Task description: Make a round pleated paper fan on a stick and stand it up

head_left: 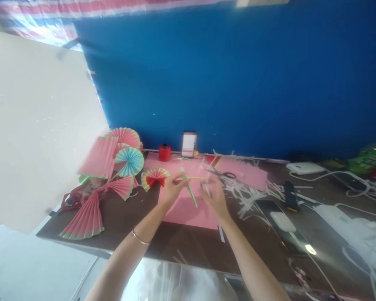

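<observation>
Green paper strip (191, 193) (slim, straight), between hands (173, 190), pleated fan (151, 179)

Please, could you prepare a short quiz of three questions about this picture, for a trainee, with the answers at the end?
1. True or false: the silver bracelet is worn on the right arm.
2. Which colour is the thin folded paper piece that the left hand holds?
(a) bright blue
(b) light green
(c) dark red
3. Fill in the missing word: as the camera sees it, the scissors lie to the ____ of the red cylinder.

Key:
1. False; it is on the left arm.
2. b
3. right
</observation>
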{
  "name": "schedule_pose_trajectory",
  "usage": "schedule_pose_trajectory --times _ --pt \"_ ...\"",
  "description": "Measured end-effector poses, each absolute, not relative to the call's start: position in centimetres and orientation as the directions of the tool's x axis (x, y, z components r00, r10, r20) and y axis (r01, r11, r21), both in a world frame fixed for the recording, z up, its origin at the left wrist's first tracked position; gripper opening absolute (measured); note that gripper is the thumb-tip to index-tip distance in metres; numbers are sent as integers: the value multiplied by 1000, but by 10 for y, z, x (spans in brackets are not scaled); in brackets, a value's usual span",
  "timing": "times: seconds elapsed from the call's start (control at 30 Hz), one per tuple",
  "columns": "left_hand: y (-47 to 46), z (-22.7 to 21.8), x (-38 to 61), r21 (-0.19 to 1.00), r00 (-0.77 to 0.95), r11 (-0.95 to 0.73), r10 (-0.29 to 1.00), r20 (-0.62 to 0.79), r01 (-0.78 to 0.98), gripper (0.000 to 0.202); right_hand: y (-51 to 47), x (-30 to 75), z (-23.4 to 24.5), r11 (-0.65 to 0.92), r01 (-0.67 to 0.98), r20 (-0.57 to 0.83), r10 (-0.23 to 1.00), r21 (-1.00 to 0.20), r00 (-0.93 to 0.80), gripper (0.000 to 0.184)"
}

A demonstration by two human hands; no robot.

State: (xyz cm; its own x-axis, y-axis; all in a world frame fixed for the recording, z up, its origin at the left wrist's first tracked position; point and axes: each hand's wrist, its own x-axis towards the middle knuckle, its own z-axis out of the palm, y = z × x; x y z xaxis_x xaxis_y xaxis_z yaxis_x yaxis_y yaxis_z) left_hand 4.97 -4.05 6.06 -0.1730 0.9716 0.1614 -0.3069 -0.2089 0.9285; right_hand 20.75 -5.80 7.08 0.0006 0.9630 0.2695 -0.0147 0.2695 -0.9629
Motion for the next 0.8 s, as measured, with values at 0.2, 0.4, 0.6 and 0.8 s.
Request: schedule_pose_trajectory --times 0.2,0.4,0.6,0.8 --pt "-50 67 53 940 -150 -227 970 194 -256 34 -62 197 65 308 74 307 951 -949 -17 53" --pt "-45 63 55 912 -104 -127 990 93 -390 38 -63 195 73 290 -29 291 957 -956 -13 49" --pt "-39 59 55 854 -133 -92 991 27 -512 44 -62 198 69 288 -17 289 956 -957 -52 51" --pt "-33 55 48 809 -213 -94 976 -39 -581 44 -57 199 62 325 2 325 944 -946 -65 56"
